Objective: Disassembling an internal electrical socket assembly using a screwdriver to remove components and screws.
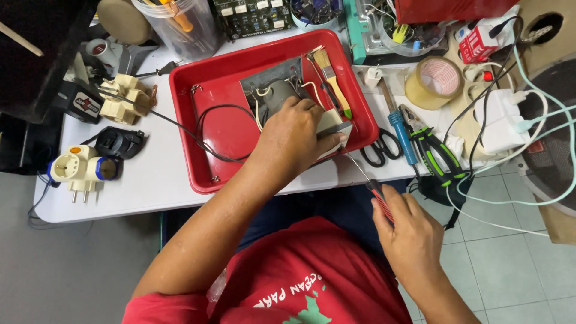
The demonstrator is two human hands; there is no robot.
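Fingers (336,139) clamp metal unit (333,123).

- A paintbrush (332,77) with a pale wooden handle lies at the far right of the red tray (198,120).
- Black-handled scissors (382,148) rest on the white desk (150,192), just right of the tray.
- A blue-handled tool (401,132) lies beside the scissors.
- Green-and-black pliers (435,153) sit further right, near the desk edge.
- A roll of tan tape (433,81) stands behind them.
- A white plug adapter (84,171) with blue and orange parts sits at the left.
- Cream-coloured plug blocks (125,99) lie behind it.
- A clear plastic container (180,27) stands at the back.
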